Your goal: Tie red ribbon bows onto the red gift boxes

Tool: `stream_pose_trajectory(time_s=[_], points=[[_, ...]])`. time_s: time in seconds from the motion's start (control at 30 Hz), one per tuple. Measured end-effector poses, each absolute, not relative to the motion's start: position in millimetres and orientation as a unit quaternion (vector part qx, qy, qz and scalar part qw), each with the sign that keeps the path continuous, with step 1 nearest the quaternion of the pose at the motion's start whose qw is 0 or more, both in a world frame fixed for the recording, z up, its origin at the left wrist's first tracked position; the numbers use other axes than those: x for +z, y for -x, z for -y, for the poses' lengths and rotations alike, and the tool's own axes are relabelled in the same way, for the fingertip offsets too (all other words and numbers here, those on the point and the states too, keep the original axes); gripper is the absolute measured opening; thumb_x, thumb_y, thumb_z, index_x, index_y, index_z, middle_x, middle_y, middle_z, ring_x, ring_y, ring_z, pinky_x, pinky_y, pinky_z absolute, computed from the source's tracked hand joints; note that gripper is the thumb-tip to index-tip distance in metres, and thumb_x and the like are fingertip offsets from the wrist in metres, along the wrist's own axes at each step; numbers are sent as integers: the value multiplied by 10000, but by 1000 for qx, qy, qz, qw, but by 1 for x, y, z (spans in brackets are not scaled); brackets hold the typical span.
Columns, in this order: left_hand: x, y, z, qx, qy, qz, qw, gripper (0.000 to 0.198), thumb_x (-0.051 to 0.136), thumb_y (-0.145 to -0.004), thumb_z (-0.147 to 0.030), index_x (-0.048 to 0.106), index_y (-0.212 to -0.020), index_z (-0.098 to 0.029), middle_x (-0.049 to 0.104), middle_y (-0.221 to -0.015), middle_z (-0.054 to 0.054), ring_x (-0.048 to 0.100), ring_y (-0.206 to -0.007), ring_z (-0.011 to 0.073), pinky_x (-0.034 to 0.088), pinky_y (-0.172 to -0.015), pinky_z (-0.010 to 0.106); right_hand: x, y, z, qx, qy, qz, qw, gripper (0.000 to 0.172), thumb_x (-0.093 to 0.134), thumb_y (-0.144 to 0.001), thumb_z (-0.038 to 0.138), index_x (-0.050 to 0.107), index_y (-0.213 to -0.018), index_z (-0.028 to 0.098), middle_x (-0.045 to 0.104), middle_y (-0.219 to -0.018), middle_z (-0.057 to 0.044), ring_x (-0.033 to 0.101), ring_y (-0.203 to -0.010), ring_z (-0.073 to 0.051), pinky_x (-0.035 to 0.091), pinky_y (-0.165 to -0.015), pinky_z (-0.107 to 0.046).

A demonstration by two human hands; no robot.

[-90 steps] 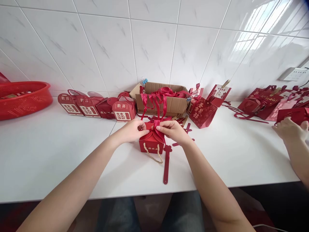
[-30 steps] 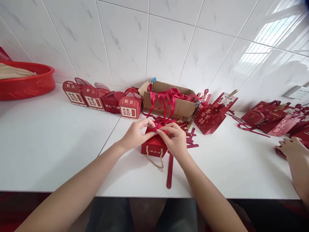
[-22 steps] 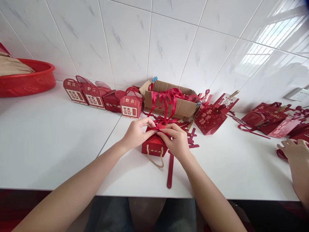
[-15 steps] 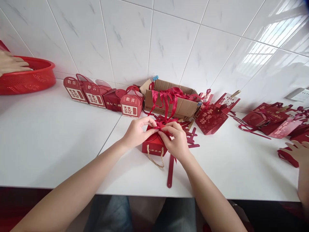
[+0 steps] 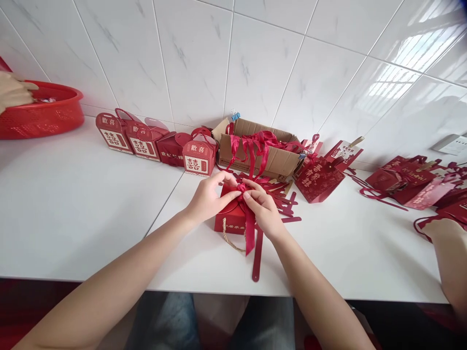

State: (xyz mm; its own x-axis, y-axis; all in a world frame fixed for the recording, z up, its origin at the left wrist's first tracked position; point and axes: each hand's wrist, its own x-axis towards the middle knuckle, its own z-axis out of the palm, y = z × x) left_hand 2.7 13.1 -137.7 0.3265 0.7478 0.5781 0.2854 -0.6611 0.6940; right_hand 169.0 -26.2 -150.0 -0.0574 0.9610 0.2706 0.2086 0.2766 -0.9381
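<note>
In the head view a small red gift box (image 5: 229, 224) with gold lettering sits on the white table before me. A twisted gold cord handle (image 5: 230, 240) droops from its front. On top of the box a red ribbon (image 5: 249, 232) is gathered in a knot or bow, one tail hanging over the front. My left hand (image 5: 211, 197) pinches the ribbon from the left, thumb at the knot. Closed on the same ribbon from the right is my right hand (image 5: 263, 206), thumb and fingers together. Part of the knot is hidden by the fingers.
Behind stands a cardboard box (image 5: 262, 155) of red ribbons, with red strips (image 5: 284, 201) in front. Finished-looking red boxes (image 5: 146, 141) line the wall at left; red bags (image 5: 319, 180) stand right. Other people's hands are at a red basket (image 5: 44, 114) and at the far right.
A ribbon tail now hangs down over the box front, and the knot shows between my fingers. The other person's hand at right has moved in among the red bags.
</note>
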Motion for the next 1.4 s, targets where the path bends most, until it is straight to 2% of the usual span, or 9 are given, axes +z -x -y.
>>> stream_pose_trajectory(time_s=[0.2,0.43,0.6,0.77,0.9,1.07,1.17,1.3,1.4], points=[[-127,7,-8,369,-842,-316,236,131,679,-777,-320,678,-810,-194,653,-844,30,604,-841,183,485,-788,316,-151,-168,28,367,485,609,510,264,565,-856,413,705,-781,203,568,-1278,-89,477,-1273,-267,290,-1104,-444],[-131,6,-13,400,-823,-332,228,120,644,-801,-288,720,-778,-197,677,-803,33,622,-777,172,501,-742,304,-148,-167,35,305,511,634,494,263,571,-858,442,712,-853,220,606,-1219,-87,510,-1221,-264,340,-1067,-460],[-130,9,-17,385,-819,-337,258,110,613,-792,-239,714,-787,-198,711,-840,41,652,-816,190,525,-794,325,-148,-176,35,214,512,677,483,214,495,-892,336,620,-1019,219,656,-1084,-85,606,-991,-222,471,-906,-425],[-131,12,-21,371,-824,-324,281,124,582,-798,-218,704,-811,-199,714,-894,44,654,-864,191,521,-859,338,-148,-187,28,198,501,716,445,414,570,-801,203,526,-1212,224,670,-1122,-72,616,-1056,-227,482,-936,-413],[-132,12,-22,357,-827,-325,288,118,576,-814,-226,691,-823,-202,707,-906,38,649,-874,187,521,-826,319,-143,-193,29,160,493,723,457,371,557,-823,208,533,-1194,225,692,-874,-19,652,-862,-183,515,-810,-345],[-133,14,-22,353,-828,-322,292,117,566,-832,-239,676,-844,-200,695,-909,36,640,-872,181,515,-820,314,-131,-206,36,236,434,762,420,254,571,-875,329,622,-1094,211,586,-596,43,535,-531,-112,499,-611,-279],[-133,14,-23,348,-834,-314,291,116,562,-837,-242,670,-846,-202,690,-911,37,637,-868,183,515,-814,315,-130,-209,33,220,437,745,453,246,517,-913,378,686,-954,204,669,-767,-24,604,-638,-134,515,-609,-281],[-134,13,-23,352,-840,-303,281,106,562,-829,-237,660,-850,-202,690,-928,41,639,-896,190,512,-837,320,-137,-203,25,153,382,793,450,341,528,-900,267,588,-1236,250,643,-1206,-70,628,-1045,-195,533,-872,-349],[-133,12,-22,354,-844,-298,270,106,560,-827,-244,652,-855,-199,693,-925,45,640,-891,193,512,-832,319,-141,-196,21,124,368,825,410,321,487,-916,229,618,-1207,265,686,-1112,-61,639,-1012,-193,529,-888,-374]])
